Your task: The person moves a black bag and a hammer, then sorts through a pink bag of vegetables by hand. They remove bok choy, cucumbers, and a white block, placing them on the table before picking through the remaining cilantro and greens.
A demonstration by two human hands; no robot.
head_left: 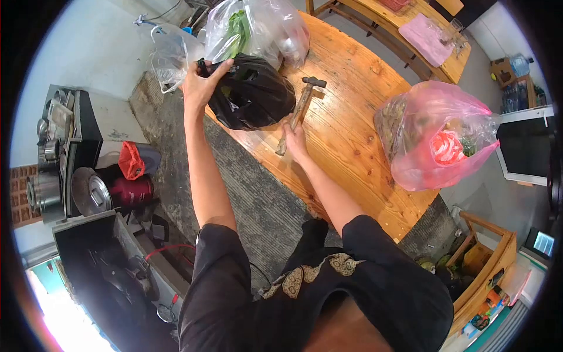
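Head view: hammer (301,111) held in the right hand (295,139), black bag (261,97) gripped by the left hand (200,88)

Just above the centre of the frame, the hammer is held over the wooden table (352,146), with its dark head turned towards the top and its handle slanted down to the left. The right fingers are closed round the lower part of the handle, and the handle's end is left showing below them. In the upper left, the left thumb and fingers are drawn narrow on the upper left edge of the black bag, which is seen at the table's edge; whether it is borne by the table cannot be told.

Behind it, at the top of the frame, green leaves (237,32) are enclosed in a clear bag (281,32). A smaller clear bag (171,56) is seen just beside the left hand. At the right, a pink bag (404,161) is set on the table, well apart from the hammer. Metal pots (46,190) are stacked at the left edge.
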